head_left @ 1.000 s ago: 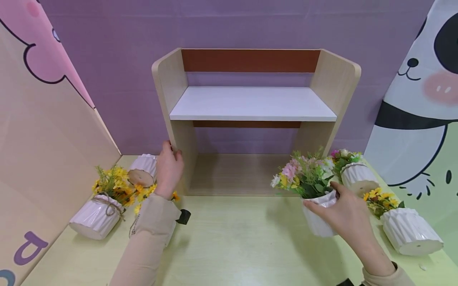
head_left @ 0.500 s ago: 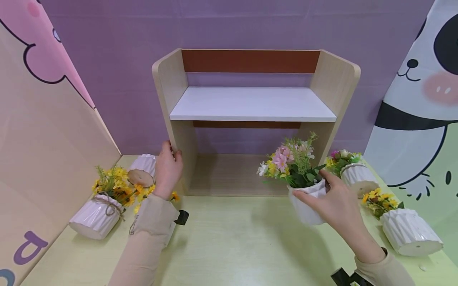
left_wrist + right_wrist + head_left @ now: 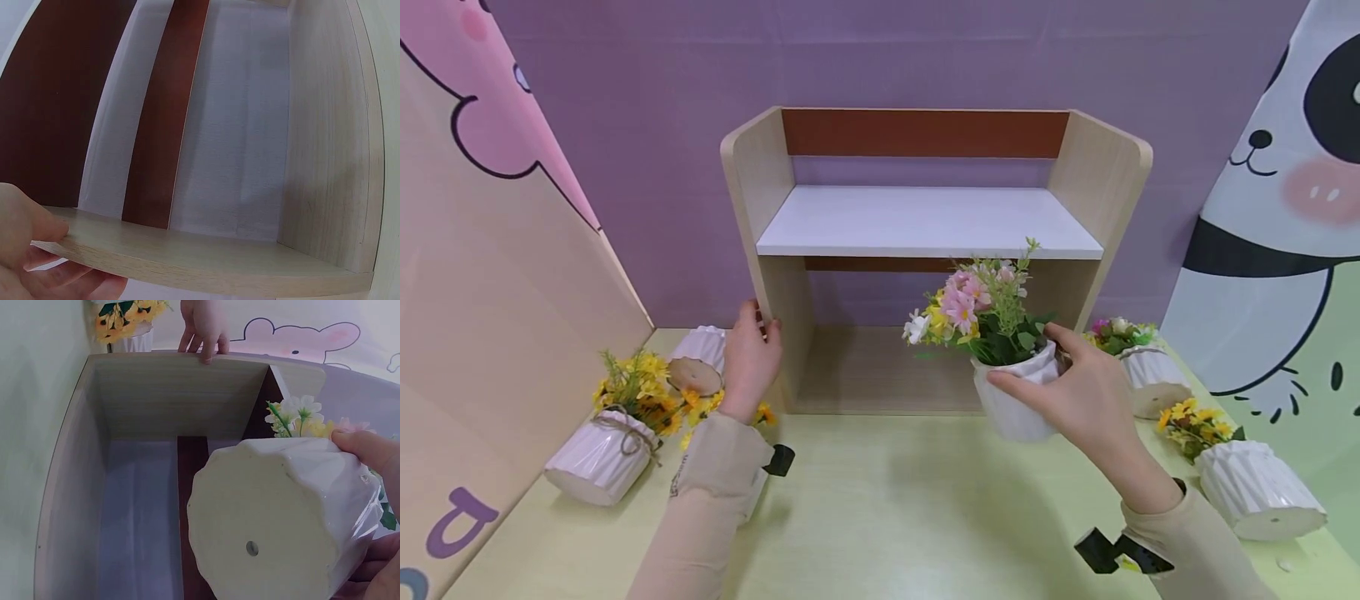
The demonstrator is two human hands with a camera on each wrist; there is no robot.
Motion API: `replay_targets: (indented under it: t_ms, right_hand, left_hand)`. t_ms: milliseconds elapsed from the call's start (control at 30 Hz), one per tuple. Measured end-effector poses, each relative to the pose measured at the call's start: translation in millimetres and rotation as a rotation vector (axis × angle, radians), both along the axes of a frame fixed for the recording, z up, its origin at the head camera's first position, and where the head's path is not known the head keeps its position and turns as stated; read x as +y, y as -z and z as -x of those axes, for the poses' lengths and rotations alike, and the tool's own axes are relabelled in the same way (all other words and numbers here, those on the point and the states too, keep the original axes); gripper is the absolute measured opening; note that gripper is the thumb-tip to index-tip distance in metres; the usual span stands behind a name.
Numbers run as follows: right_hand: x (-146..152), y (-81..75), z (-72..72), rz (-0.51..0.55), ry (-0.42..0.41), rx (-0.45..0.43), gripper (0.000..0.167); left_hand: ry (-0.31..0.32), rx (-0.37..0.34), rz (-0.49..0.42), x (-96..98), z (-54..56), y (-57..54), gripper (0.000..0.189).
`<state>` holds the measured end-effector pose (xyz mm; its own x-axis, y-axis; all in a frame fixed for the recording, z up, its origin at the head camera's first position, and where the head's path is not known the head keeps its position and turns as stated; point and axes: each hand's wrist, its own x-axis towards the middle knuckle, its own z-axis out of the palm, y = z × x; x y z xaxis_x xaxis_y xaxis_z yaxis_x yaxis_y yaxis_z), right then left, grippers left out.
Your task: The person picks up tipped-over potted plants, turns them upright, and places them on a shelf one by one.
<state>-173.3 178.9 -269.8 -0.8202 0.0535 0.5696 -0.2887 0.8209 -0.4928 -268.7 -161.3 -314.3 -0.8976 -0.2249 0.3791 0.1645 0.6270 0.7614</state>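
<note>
My right hand grips a white flowerpot by its rim, thumb in front and fingers behind. Pink, white and yellow flowers with green leaves fill the pot. It is raised above the table, in front of the lower opening of a two-tier wooden shelf. The right wrist view shows the pot's flat underside with a small hole. My left hand pinches the front edge of the shelf's left side panel, thumb inside and fingers outside.
Left on the table, flowerpots with yellow flowers lie tipped over, one behind the left forearm. Another white pot lies at the back left. To the right lie two more flowerpots on their sides. Purple cloth hangs behind.
My right hand has carried the flowerpot leftward and up, toward the shelf's lower opening. The left hand stays at the side panel.
</note>
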Motion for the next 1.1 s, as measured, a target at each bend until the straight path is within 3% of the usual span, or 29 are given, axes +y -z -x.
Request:
replay_targets:
  t_ms: [200,633,833,1100]
  right_hand:
    - [-10,-13.2,4.4,0.040,-0.038,0.028,0.077]
    - [-30,-34.4,18.1,0.216,-0.158,-0.026,0.077]
    - [-38,-41.3,21.7,0.235,-0.162,-0.006,0.077]
    - [-43,-51.4,21.1,0.259,-0.220,-0.005,0.065]
  left_hand:
    - [0.008,-0.005,-0.014,-0.9,-0.2,0.4,0.038]
    - [0.019,0.019,-0.011,-3.0,-0.4,3.8,0.035]
    - [0.010,0.064,0.025,-4.2,1.3,5.3,0.032]
    - [0.007,0.049,0.023,-2.7,-0.1,4.7,0.032]
